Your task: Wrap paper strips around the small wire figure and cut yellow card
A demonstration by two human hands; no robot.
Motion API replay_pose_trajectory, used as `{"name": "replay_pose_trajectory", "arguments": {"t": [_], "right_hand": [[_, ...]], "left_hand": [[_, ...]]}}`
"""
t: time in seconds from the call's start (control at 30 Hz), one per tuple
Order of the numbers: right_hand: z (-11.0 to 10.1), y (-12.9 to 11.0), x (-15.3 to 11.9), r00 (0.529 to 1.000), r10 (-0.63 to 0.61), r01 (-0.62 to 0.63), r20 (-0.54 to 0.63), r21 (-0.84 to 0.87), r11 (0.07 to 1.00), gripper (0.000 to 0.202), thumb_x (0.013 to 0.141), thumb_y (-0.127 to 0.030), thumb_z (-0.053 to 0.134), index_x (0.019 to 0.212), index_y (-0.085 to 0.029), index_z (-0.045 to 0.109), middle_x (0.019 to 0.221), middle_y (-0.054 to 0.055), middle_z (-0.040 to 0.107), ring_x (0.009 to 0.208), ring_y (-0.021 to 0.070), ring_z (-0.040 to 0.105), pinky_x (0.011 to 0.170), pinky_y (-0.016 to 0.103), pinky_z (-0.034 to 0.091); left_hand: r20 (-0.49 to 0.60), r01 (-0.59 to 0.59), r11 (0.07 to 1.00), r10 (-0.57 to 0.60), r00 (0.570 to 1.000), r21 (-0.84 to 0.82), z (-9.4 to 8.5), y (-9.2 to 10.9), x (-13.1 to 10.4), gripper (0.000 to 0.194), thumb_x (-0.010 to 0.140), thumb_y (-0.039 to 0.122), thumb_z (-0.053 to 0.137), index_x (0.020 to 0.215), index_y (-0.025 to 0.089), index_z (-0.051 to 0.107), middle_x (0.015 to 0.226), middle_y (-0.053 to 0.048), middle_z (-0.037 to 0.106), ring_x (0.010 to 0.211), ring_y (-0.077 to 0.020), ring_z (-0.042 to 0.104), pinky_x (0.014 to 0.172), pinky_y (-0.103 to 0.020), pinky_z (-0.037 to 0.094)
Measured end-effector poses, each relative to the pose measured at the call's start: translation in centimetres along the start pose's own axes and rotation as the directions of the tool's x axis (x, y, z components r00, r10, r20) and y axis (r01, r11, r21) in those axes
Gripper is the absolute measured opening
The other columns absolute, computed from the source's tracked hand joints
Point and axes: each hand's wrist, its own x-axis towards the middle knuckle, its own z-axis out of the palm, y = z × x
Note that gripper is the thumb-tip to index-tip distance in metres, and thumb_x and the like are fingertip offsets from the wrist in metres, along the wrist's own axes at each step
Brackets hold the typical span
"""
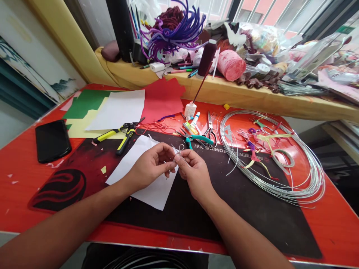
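Between the fingertips of both hands is a short piece of thin silvery wire [181,147], bent into a small loop at its top. My left hand [157,160] is closed in a pinch on the wire's left side. From the right, my right hand [193,168] pinches the same wire between thumb and forefinger. Both hands are above a white sheet of paper [154,192], which lies on a black and red desk mat [117,203]. Just beyond the fingers lie teal-handled pliers [193,139]. The wire's lower part is mostly hidden by the fingers.
A large wire coil [311,183] lies at the right, with bent coloured pieces inside. Scissors [209,129], a glue bottle [190,109] and yellow-black cutters [123,136] stand or lie beyond the hands. Coloured paper [165,99] and a phone [53,141] are leftward. A cluttered sill [174,80] borders the back.
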Motion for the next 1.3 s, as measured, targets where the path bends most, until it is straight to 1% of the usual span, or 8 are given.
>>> {"name": "replay_pose_trajectory", "arguments": {"t": [0.27,0.53,0.67,0.8,0.9,1.03,1.13,1.3], "right_hand": [[0.0,0.0,0.0,1.0,0.005,-0.006,0.013,0.019,1.0,0.043,0.08,-0.055,0.09,0.09,-0.023,0.063,0.058,-0.01,0.047,0.047,0.0079,0.03,0.047,0.025,0.021],[0.1,0.1,-0.1,1.0,0.025,-0.024,-0.007,0.046,0.999,0.04,0.081,-0.052,0.089,0.089,-0.023,0.063,0.056,-0.01,0.045,0.049,0.0084,0.031,0.048,0.025,0.022],[0.3,0.1,-0.1,0.999,0.036,-0.034,-0.023,0.051,0.998,0.037,0.081,-0.051,0.088,0.088,-0.023,0.064,0.057,-0.01,0.044,0.049,0.0089,0.032,0.048,0.025,0.022],[0.4,0.2,-0.1,0.999,0.024,-0.023,-0.021,0.066,0.998,0.036,0.083,-0.051,0.087,0.087,-0.023,0.064,0.055,-0.011,0.041,0.048,0.008,0.028,0.047,0.024,0.022],[0.5,0.3,-0.1,1.0,0.019,-0.018,-0.019,0.079,0.997,0.036,0.084,-0.052,0.086,0.087,-0.022,0.065,0.053,-0.012,0.039,0.047,0.0074,0.027,0.047,0.024,0.021],[0.4,0.2,-0.1,1.0,0.016,-0.018,0.025,0.102,0.995,0.036,0.087,-0.052,0.084,0.089,-0.021,0.065,0.051,-0.012,0.039,0.046,0.007,0.027,0.046,0.023,0.02],[0.4,0.0,0.0,0.998,0.012,-0.019,0.067,0.107,0.994,0.037,0.089,-0.053,0.081,0.096,-0.02,0.066,0.053,-0.01,0.046,0.046,0.0071,0.028,0.045,0.024,0.019],[0.4,-0.2,0.0,0.994,0.027,-0.038,0.108,0.097,0.995,0.04,0.085,-0.047,0.086,0.105,-0.02,0.063,0.057,-0.009,0.056,0.045,0.007,0.031,0.044,0.023,0.02]], "left_hand": [[0.035,0.034,0.998,-0.032,0.999,-0.056,-0.3,0.0,0.2,0.031,0.085,0.03,0.086,0.101,0.019,0.062,0.084,0.0,0.07,0.073,-0.0171,0.073,0.057,-0.025,0.058],[-0.026,-0.041,0.991,0.045,0.999,0.127,0.3,0.3,-0.4,0.018,0.091,0.022,0.076,0.102,0.02,0.062,0.084,0.001,0.068,0.072,-0.0149,0.072,0.059,-0.025,0.059],[-0.061,-0.053,0.98,0.066,0.996,0.192,0.6,0.2,-0.6,0.018,0.091,0.022,0.073,0.104,0.021,0.059,0.084,0.001,0.068,0.073,-0.016,0.072,0.058,-0.026,0.059],[-0.072,-0.074,0.974,0.092,0.993,0.214,0.9,0.1,-0.7,0.02,0.091,0.022,0.073,0.104,0.022,0.058,0.083,0.002,0.067,0.072,-0.0159,0.071,0.057,-0.025,0.06],[-0.074,-0.071,0.978,0.087,0.994,0.196,1.0,0.2,-0.7,0.02,0.09,0.021,0.073,0.103,0.022,0.057,0.083,0.002,0.066,0.072,-0.0154,0.071,0.056,-0.025,0.059],[-0.083,-0.053,0.993,0.062,0.995,0.108,0.8,0.2,-0.5,0.023,0.089,0.022,0.077,0.102,0.021,0.058,0.084,0.002,0.066,0.07,-0.0147,0.071,0.055,-0.024,0.06],[-0.107,-0.049,0.997,0.055,0.993,0.054,0.5,0.2,-0.2,0.03,0.085,0.026,0.083,0.101,0.02,0.059,0.088,0.002,0.065,0.068,-0.0138,0.071,0.053,-0.024,0.06],[-0.103,-0.042,0.999,0.043,0.994,0.015,0.1,0.2,0.0,0.033,0.085,0.029,0.085,0.1,0.019,0.058,0.088,0.002,0.066,0.066,-0.0132,0.07,0.052,-0.024,0.059]]}}
